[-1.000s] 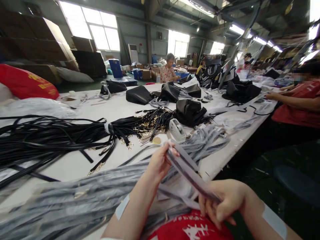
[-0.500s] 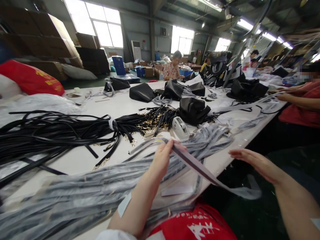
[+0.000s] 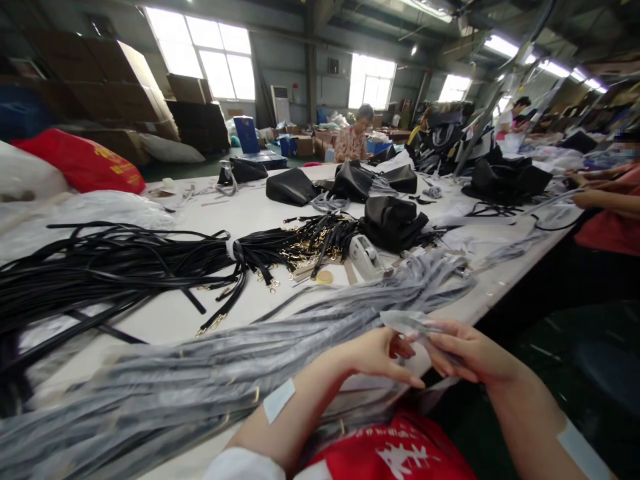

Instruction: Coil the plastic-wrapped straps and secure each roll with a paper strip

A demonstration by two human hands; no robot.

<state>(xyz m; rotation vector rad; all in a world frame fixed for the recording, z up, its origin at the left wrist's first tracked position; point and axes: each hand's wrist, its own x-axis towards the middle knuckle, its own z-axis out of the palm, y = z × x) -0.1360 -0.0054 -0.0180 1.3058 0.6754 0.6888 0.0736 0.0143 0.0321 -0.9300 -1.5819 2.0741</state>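
Observation:
Close together above the front edge of the table are my two hands. Between them is a strap in a clear plastic sleeve (image 3: 406, 323), bent over, its pale end sticking up to the left. My right hand (image 3: 467, 348) is closed on it, thumb and fingers pinching the plastic. My left hand (image 3: 383, 357) is beside it, one digit stretched out below and the others bent, with a gap between them; its fingertips are close to the plastic. Many sleeved grey straps (image 3: 200, 373) lie under and left of my hands.
A bundle of black straps (image 3: 150, 257) with gold clasps lies behind, beside a white tape dispenser (image 3: 366, 257) and a yellowish tape roll (image 3: 325, 277). Black bags (image 3: 393, 220) stand further back. One person (image 3: 354, 137) sits across; another (image 3: 610, 207) works at right.
My left hand has moved right and down, and my right hand has come in to meet it. The sleeved strap, stretched from my left hand before, is now gathered in my right.

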